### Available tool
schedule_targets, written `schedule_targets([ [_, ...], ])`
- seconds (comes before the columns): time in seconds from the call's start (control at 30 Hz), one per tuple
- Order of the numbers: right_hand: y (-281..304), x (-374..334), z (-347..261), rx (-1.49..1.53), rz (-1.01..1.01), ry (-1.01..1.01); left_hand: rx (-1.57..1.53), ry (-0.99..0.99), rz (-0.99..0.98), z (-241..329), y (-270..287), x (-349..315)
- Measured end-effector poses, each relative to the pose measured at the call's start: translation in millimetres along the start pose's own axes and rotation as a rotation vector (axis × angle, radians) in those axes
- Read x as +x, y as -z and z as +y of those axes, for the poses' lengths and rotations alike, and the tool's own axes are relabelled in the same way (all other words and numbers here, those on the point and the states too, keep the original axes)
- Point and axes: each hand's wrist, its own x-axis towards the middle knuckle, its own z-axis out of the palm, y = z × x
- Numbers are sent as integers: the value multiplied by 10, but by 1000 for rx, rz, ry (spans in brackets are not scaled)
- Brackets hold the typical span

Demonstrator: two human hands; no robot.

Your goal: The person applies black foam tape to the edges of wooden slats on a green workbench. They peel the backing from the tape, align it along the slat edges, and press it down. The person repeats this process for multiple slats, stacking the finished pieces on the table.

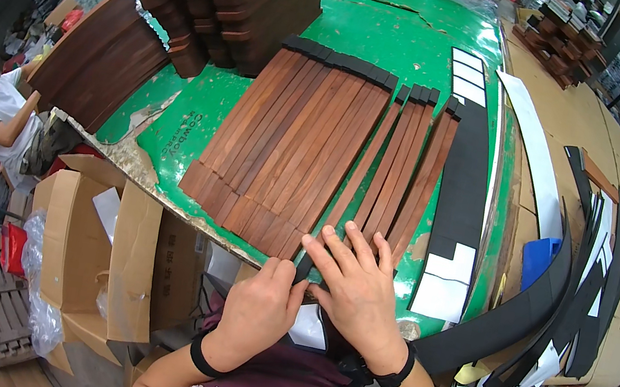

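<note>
Brown wooden strips [286, 140] lie side by side on a green tabletop, their far ends capped with black pads [341, 62]. A few more wooden strips [397, 159] lie a little apart to their right. My left hand [254, 312] is closed at the near edge, pinching a small black foam piece [303, 268] against the near end of a strip. My right hand [359, 298] lies with fingers stretched out over the near ends of the separate strips, its thumb close to the black piece. The tips of my left fingers are partly hidden.
A black foam sheet with white backing [462, 187] lies right of the strips. Beyond it are a blue box [538, 263] and tangled black foam strips [581, 299]. Tall stacks of dark wood [253, 1] stand far left. An open cardboard box [93, 246] sits below the table edge, near another person [6, 107].
</note>
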Motion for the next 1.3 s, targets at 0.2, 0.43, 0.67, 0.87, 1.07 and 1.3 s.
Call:
schedule_targets([
  [0.2,-15,-12,-1,-14,6,17,10,31,28,-18,-81,-49],
  [0.43,-11,-11,-11,-20,14,19,-58,80,22,-70,-58,-138],
  [0.67,-5,-3,-20,-20,33,23,-91,121,43,-73,-35,-157],
  [0.87,-10,-1,-21,-9,30,19,-90,33,83,-106,-81,-132],
  [1.07,-7,2,-22,3,32,16,-21,-23,97,-83,-101,-105],
  [1.3,-14,-7,-21,-5,33,20,6,-43,123,-77,-107,-107],
])
